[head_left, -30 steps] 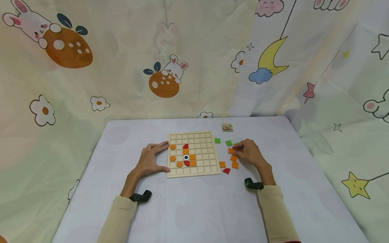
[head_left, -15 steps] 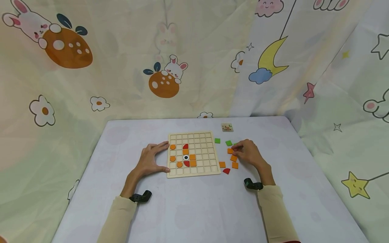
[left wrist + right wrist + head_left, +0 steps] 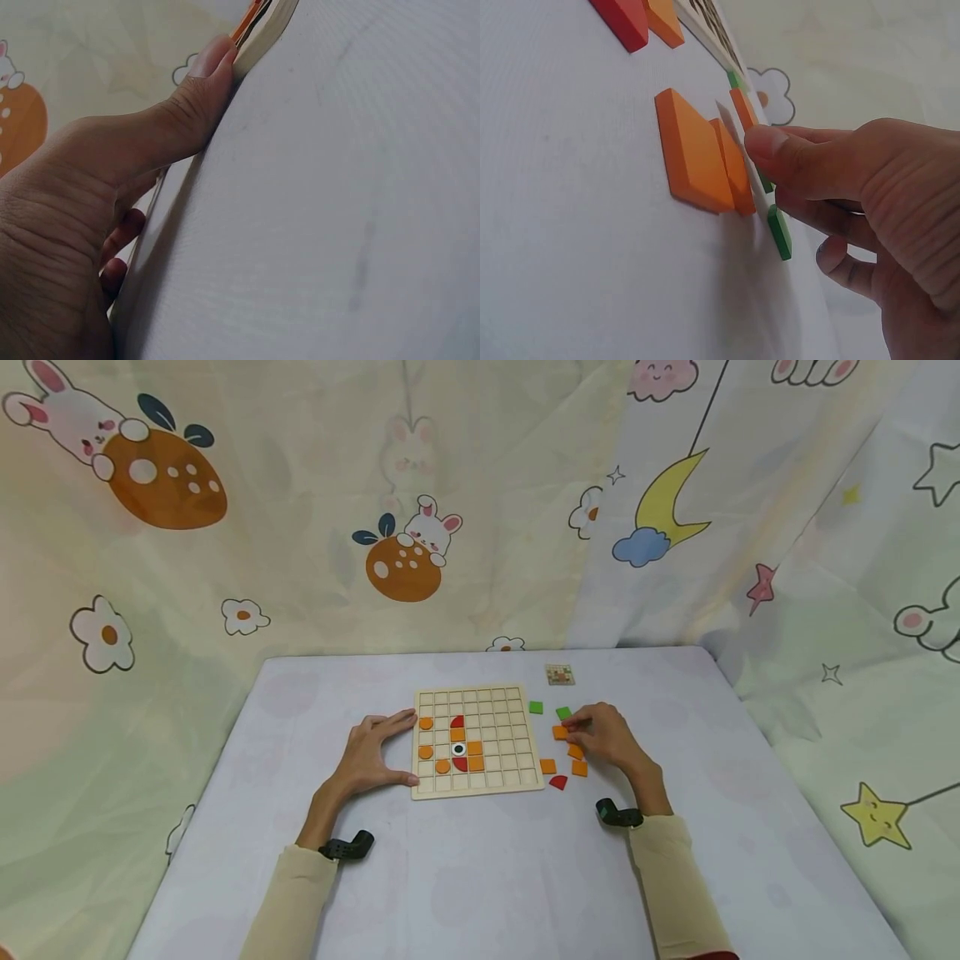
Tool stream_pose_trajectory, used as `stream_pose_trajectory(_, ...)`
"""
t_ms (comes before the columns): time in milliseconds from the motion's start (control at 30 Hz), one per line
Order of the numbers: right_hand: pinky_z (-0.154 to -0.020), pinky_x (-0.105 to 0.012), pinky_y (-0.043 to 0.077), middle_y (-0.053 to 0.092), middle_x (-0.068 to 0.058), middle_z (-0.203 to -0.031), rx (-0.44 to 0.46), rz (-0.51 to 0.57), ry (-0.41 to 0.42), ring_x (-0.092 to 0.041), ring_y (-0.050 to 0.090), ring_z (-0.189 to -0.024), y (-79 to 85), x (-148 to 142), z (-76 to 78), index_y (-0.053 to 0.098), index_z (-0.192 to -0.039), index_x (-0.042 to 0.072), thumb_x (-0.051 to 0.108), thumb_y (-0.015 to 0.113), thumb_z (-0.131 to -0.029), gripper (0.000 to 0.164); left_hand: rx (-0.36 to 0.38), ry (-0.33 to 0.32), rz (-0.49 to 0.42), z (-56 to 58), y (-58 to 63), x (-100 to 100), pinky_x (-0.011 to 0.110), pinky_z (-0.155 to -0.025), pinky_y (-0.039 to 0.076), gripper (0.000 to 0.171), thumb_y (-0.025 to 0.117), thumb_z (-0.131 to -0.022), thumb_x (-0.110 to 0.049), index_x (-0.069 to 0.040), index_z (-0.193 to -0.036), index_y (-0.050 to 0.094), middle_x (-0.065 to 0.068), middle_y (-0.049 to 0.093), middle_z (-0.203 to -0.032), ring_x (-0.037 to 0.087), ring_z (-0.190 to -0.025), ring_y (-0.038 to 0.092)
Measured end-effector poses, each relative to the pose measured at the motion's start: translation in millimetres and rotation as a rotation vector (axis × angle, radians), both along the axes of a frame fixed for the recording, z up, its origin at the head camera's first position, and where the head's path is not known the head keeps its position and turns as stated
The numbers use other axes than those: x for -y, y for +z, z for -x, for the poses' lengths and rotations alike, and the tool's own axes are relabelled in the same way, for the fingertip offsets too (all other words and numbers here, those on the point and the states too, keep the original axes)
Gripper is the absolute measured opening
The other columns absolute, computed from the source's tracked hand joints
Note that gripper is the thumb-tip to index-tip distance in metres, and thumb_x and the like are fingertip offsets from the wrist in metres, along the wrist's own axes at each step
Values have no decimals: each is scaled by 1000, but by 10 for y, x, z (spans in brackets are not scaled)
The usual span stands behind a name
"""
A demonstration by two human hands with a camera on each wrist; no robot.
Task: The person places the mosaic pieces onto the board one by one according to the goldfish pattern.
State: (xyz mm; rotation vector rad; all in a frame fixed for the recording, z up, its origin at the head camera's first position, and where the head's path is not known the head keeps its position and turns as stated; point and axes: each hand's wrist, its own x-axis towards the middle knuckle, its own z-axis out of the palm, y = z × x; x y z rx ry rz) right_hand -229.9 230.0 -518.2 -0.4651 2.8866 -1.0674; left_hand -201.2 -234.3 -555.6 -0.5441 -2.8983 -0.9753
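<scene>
The right hand (image 3: 904, 195) pinches an orange tile (image 3: 742, 107) between thumb and finger. Two loose orange tiles (image 3: 694, 154) lie on the table (image 3: 570, 225) near the hand. A green tile (image 3: 780, 234) lies beyond them, lower in view. At the top edge, a red piece (image 3: 626, 22) and a further orange tile (image 3: 665, 21) lie near the board (image 3: 707, 36). A flower print (image 3: 778, 94) marks the cloth (image 3: 877, 64).

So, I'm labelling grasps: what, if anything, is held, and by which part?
The right hand pinches an orange tile by its right edge in the head view. The left hand only touches the board at its left edge.
</scene>
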Motion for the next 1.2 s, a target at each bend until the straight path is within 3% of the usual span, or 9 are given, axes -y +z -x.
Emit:
stream_pose_trajectory(700,-92,-41,58,81,-6,-99,17,13,50,-20,67,-90,-38,154,10,85,-110,3,1,86,-91,20,1,-1,-8,-28,-50,4,63,-118,30,116,102,-61,-62,-26,-162,56,-4,48,-173,34,-142,47)
stream_pose_trajectory(1000,-87,-35,59,83,-5,-97,-43,18,105,-16,69,-86,-11,161,42,85,-108,2,1,88,-89,20,-17,4,0,-9,-76,13,62,-118,30,117,101,-61,-63,-27,-162,56,-6,47,-173,33,-141,47)
stream_pose_trajectory(1200,-89,-39,59,83,-5,-96,-50,18,121,-16,70,-87,42,181,76,85,-108,3,0,88,-89,19,-21,-2,0,8,-38,14,62,-118,30,117,101,-61,-62,-26,-162,55,-5,47,-174,33,-142,47)
